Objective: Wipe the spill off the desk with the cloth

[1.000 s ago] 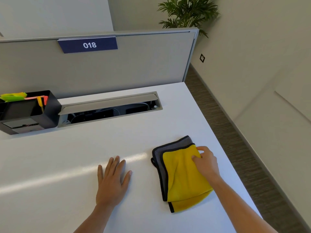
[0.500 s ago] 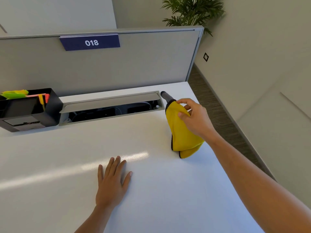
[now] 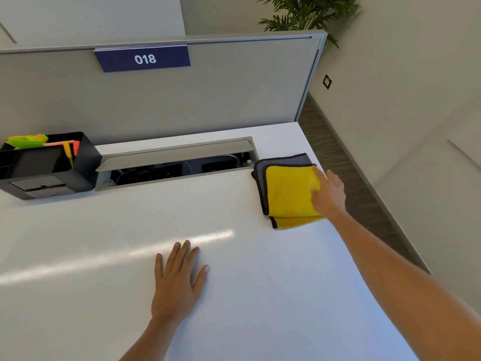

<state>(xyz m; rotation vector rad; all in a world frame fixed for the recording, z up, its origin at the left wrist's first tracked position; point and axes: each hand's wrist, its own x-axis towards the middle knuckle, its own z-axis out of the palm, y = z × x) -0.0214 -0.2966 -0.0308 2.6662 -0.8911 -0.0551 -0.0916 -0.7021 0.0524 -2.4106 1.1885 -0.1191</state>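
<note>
I had the right hand (image 3: 328, 195) pressed flat and unclenched on the folded yellow cloth (image 3: 289, 191) at the worktop (image 3: 260, 295) far corner, left hand (image 3: 177, 282) splayed empty, and with no spill visible, I judged the wiping done.

The left hand (image 3: 177, 285) lies flat on the surface (image 3: 78, 295), and the right hand (image 3: 328, 194) rests on the cloth (image 3: 287, 190) well ahead of it and to its right, at the surface's right edge. Just left of the cloth is the cable tray (image 3: 177, 162), and further left stands the organiser (image 3: 46, 165). Behind them rises the partition (image 3: 208, 95), bearing the sign (image 3: 142, 58) marked 018.
</note>
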